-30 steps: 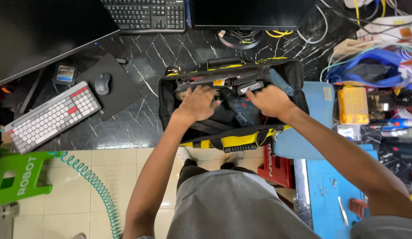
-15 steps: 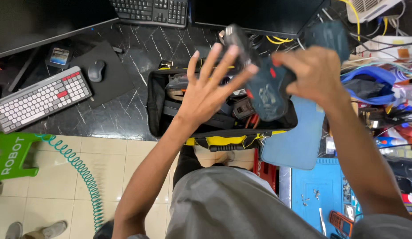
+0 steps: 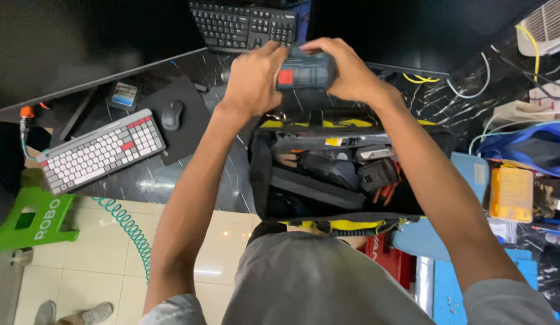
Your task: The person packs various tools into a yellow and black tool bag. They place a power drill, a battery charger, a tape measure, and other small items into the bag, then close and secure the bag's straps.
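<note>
Overhead view of a black marble-patterned desk [image 3: 171,180] with white veining, bordered below by a cream tiled floor [image 3: 99,265]. An open black tool bag [image 3: 346,174] with yellow trim sits at the desk's near edge, directly in front of the person; dark tools, a battery pack and orange-handled items lie inside it.

Above the far rim of the bag, both hands hold a dark blue-green cordless power tool [image 3: 304,71] with a red patch on its body. The left hand [image 3: 253,78] wraps the tool's left end, fingers curled closed over its top. The right hand [image 3: 346,69] clasps the right end, fingers bent over the upper side and thumb beneath. The tool is lifted clear of the bag and lies roughly level between the two hands.

At left, a white-and-grey keyboard [image 3: 99,150] with red keys rests tilted near a black mouse [image 3: 171,114] on a dark mouse pad [image 3: 183,129]. A black keyboard [image 3: 244,24] lies at the far edge, just beyond the hands. A green step stool [image 3: 30,216] and a teal coiled hose [image 3: 126,225] stand on the floor. At right, an orange parts case [image 3: 512,194], blue fabric [image 3: 527,147] and loose cables [image 3: 466,90] crowd the desk.
</note>
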